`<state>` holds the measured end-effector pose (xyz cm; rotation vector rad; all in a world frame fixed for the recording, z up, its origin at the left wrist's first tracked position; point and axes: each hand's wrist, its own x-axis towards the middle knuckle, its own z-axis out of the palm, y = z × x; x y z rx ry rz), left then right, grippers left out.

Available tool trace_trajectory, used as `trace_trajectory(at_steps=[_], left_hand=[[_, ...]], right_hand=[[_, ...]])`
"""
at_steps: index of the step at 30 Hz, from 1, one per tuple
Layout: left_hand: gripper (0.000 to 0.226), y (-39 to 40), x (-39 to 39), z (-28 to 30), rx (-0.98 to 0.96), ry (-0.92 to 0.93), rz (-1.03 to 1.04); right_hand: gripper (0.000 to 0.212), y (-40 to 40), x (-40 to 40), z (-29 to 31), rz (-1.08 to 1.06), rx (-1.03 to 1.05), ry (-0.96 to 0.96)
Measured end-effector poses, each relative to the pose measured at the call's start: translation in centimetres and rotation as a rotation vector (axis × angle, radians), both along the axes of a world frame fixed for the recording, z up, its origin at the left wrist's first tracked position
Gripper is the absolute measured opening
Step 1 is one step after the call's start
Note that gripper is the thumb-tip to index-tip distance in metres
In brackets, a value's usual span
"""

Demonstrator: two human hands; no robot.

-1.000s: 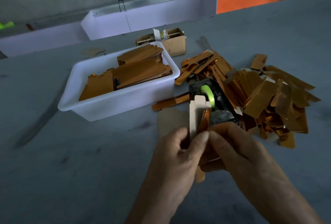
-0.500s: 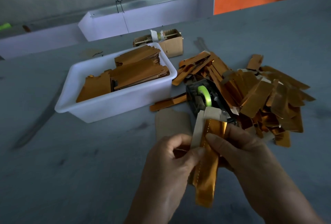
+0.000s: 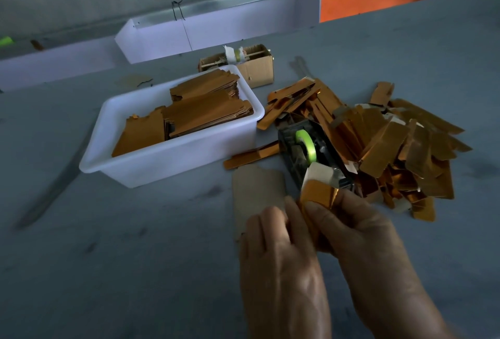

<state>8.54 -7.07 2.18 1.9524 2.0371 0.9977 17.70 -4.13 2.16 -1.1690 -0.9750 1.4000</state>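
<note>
Over the table (image 3: 130, 263), between tub (image 3: 176, 168) and foil pile (image 3: 392, 146), just before the dispenser (image 3: 295, 165), my right hand (image 3: 359, 233) grips the box (image 3: 318, 196). My left hand (image 3: 278, 246) touches its side, too blurred to tell its grip. I'd square the creases, then press the flap flat.

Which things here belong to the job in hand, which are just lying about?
In use: gold carton blank, held by left hand and right hand; tape dispenser; pile of gold blanks; white tub of flat blanks.
Lying about: small cardboard box; loose cardboard sheet; white trough.
</note>
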Motion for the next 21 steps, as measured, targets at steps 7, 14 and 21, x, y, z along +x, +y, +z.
trace_trajectory(at_steps=[7,14,21], left_hand=[[0.028,-0.2,1.0,-2.3,0.053,0.025,0.055],[0.026,-0.5,-2.1,-0.5,-0.096,-0.532,0.095],[0.02,0.9,-4.0,0.8,-0.427,-1.091,0.062]], right_hand=[[0.021,-0.5,-0.7,-0.5,-0.031,-0.034,-0.289],[0.016,-0.2,-1.2,-0.6,0.024,-0.004,-0.13],[0.041,0.9,1.8,1.3,-0.032,0.241,-0.545]])
